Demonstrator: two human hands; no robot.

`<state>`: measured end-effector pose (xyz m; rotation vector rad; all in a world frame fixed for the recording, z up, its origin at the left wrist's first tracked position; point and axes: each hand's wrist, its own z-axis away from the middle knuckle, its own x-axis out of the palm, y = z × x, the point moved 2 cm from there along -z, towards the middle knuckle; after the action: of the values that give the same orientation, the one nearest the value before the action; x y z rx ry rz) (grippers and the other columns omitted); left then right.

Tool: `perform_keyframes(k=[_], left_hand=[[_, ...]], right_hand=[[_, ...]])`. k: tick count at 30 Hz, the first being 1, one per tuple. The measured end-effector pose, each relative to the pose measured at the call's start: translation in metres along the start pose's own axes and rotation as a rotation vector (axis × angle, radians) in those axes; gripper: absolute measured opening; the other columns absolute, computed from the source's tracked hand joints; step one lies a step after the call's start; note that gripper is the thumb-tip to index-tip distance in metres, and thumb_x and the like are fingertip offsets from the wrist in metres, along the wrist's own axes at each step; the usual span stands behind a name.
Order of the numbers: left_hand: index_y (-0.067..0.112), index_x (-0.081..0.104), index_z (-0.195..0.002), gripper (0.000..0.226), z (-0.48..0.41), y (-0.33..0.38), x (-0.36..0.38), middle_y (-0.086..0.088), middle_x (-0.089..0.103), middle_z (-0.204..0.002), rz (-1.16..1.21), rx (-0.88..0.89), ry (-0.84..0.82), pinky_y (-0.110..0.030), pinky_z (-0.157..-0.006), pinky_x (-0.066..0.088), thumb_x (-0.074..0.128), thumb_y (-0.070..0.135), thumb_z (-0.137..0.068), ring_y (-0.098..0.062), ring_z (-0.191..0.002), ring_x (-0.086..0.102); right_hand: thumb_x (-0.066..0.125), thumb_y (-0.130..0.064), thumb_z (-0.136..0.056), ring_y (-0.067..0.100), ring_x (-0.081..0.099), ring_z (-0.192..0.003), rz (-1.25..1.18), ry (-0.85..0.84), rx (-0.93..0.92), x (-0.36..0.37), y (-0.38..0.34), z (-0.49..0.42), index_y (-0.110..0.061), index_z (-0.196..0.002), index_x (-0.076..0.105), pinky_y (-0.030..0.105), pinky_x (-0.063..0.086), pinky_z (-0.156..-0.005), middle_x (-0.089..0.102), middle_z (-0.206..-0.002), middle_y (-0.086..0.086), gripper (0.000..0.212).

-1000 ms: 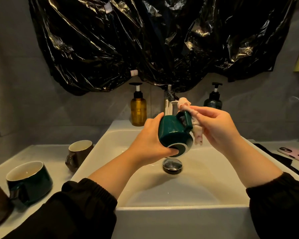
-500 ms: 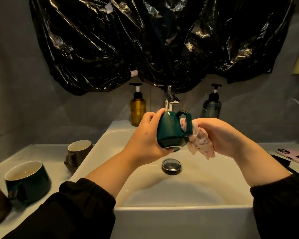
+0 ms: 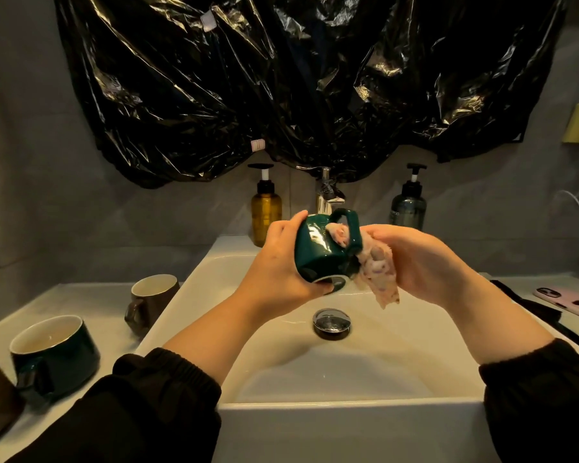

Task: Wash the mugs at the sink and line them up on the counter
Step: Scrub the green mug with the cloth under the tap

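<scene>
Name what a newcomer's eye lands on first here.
First, the dark green mug, gripped by the left hand over the sink, while the right hand holds a pale cloth threaded through its handle. Next, the crinkled black plastic sheet on the wall above.

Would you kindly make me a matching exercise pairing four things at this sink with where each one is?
Things:
1. green mug
2. amber pump bottle
3. phone
4. brown mug

Places:
A. counter, left of the sink
B. behind the sink, left of the tap
C. gripped by the left hand over the sink
D. counter, right of the sink

Pairs: 1-C, 2-B, 3-D, 4-A
</scene>
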<state>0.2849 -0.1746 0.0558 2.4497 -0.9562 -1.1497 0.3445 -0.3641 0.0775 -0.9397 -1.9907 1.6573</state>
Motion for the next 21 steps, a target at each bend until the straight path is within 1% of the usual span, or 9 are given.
perform_keyframes(k=[1,3,5,8,10,13,15,18,21], left_hand=[[0.019,0.022,-0.146,0.108,0.0,-0.0016,-0.0017,0.006,0.034,-0.134,0.009,-0.015,0.008,-0.014,-0.096,0.044,0.088,0.026,-0.06,-0.005,-0.118,0.042],[0.02,0.023,-0.146,0.108,0.0,-0.0027,-0.003,0.006,0.034,-0.133,0.013,-0.019,0.006,-0.011,-0.094,0.043,0.088,0.026,-0.06,-0.004,-0.117,0.041],[0.02,0.022,-0.146,0.107,0.0004,-0.0009,-0.0011,0.006,0.033,-0.132,-0.011,0.016,-0.027,-0.01,-0.095,0.041,0.087,0.026,-0.061,-0.005,-0.116,0.041],[0.018,0.022,-0.147,0.106,0.0015,0.0031,0.0035,0.004,0.032,-0.133,-0.098,0.105,-0.079,-0.014,-0.098,0.042,0.086,0.029,-0.063,-0.008,-0.116,0.04],[0.017,0.022,-0.147,0.107,0.0016,0.0044,0.0037,0.003,0.031,-0.134,-0.14,0.138,-0.073,-0.016,-0.097,0.043,0.086,0.031,-0.063,-0.009,-0.117,0.04],[0.017,0.023,-0.147,0.107,0.0016,0.0034,0.0019,0.002,0.03,-0.135,-0.168,0.162,-0.057,-0.018,-0.097,0.046,0.087,0.03,-0.062,-0.01,-0.118,0.041],[0.017,0.024,-0.147,0.107,0.002,0.0024,0.0008,0.002,0.031,-0.135,-0.173,0.162,-0.049,-0.02,-0.096,0.048,0.087,0.03,-0.062,-0.012,-0.118,0.042],[0.016,0.024,-0.147,0.108,0.0022,0.002,0.0001,0.0,0.032,-0.135,-0.217,0.173,-0.051,-0.025,-0.096,0.049,0.087,0.032,-0.061,-0.014,-0.118,0.042],[0.017,0.021,-0.148,0.109,0.0015,0.0031,-0.0005,-0.002,0.032,-0.136,-0.26,0.195,-0.073,-0.03,-0.097,0.05,0.086,0.033,-0.062,-0.016,-0.12,0.04]], right_hand=[[0.054,-0.023,-0.084,0.022,0.065,-0.097,0.005,-0.071,0.024,0.0006,0.0,0.0013,-0.01,-0.118,0.064,0.03,0.054,-0.08,0.067,-0.11,0.013,0.037],[0.054,-0.012,-0.09,0.021,0.066,-0.099,0.03,-0.044,0.037,-0.0015,0.0024,0.0006,-0.017,-0.122,0.061,0.029,0.053,-0.077,0.068,-0.112,0.008,0.033],[0.055,-0.001,-0.09,0.02,0.067,-0.091,0.041,0.13,0.013,-0.0032,0.0021,-0.0013,-0.018,-0.111,0.067,0.03,0.052,-0.072,0.071,-0.102,0.009,0.029],[0.069,-0.011,-0.077,0.022,0.068,-0.084,0.005,0.357,-0.025,-0.0083,0.0026,-0.0035,-0.011,-0.102,0.07,0.031,0.053,-0.064,0.071,-0.092,0.011,0.025],[0.069,-0.01,-0.081,0.02,0.067,-0.079,0.001,0.432,-0.038,-0.0079,0.0031,-0.0041,-0.007,-0.099,0.069,0.028,0.051,-0.06,0.07,-0.086,0.009,0.018],[0.065,-0.004,-0.085,0.013,0.066,-0.065,0.024,0.398,-0.038,-0.003,0.002,-0.0033,-0.008,-0.085,0.07,0.023,0.05,-0.052,0.069,-0.071,0.004,0.007],[0.06,0.005,-0.086,0.012,0.065,-0.058,0.062,0.324,0.015,-0.0021,-0.0007,-0.002,-0.007,-0.081,0.07,0.023,0.05,-0.049,0.068,-0.066,0.004,0.016],[0.055,0.013,-0.085,0.016,0.063,-0.055,0.19,0.257,0.133,-0.0069,-0.0036,0.0006,-0.004,-0.079,0.07,0.03,0.051,-0.048,0.067,-0.066,0.007,0.023],[0.059,0.008,-0.085,0.018,0.064,-0.052,0.189,0.348,0.142,-0.0075,-0.002,0.0001,-0.004,-0.078,0.07,0.031,0.052,-0.045,0.068,-0.063,0.007,0.018]])
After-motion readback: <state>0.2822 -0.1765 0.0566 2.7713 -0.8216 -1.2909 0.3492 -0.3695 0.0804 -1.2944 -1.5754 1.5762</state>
